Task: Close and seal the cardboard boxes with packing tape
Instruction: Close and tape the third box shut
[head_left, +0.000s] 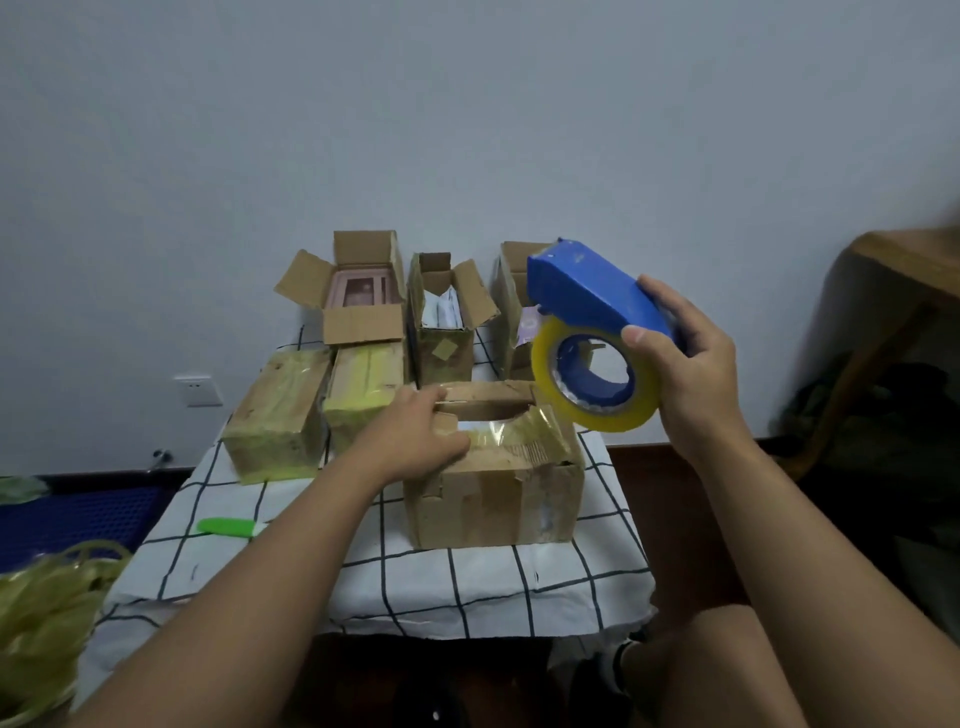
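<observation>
Our right hand (691, 358) is raised above the table (467, 582), fingers and thumb curled round the blue tape dispenser (592, 296), whose yellowish tape roll (592, 379) hangs just below and left of that hand. Our left hand (415, 431) rests on top of the nearest cardboard box (493, 499), fingers bent over the edge of a top flap beside the gap where the flaps do not meet; a strip of clear tape (498, 436) lies just right of its fingertips. Whether those fingers pinch the flap or only press on it, we cannot tell.

Beyond the left hand sit two taped boxes (280, 415), side by side. Farther back stand three open boxes (363, 291) with flaps raised, the rightmost partly behind the dispenser. Near our left forearm a green-handled tool (228, 527) lies on the checked cloth (519, 587).
</observation>
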